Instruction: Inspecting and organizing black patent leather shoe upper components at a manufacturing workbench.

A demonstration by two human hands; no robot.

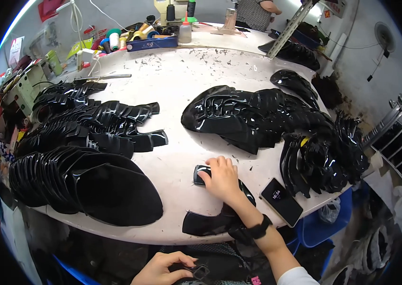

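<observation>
My right hand [221, 179] reaches onto the table with its fingers closed over the end of a curved, glossy black cut piece [201, 175]. Part of that piece lies hidden under the hand and wrist. Below my forearm, a flat black cut piece [205, 223] rests at the table's near edge. Down at my lap, my left hand [165, 268] pinches a small black object with a ring-shaped end [200, 271] between thumb and fingers; its exact kind does not show.
Large rounded black pieces [115, 194] are stacked at left, with layered strips [101, 118] behind. More black pieces [258, 111] heap up right of centre. A phone [281, 202] lies near the right edge. Thread spools [114, 40] and a bottle [185, 33] stand far back; a person [255, 14] is beyond.
</observation>
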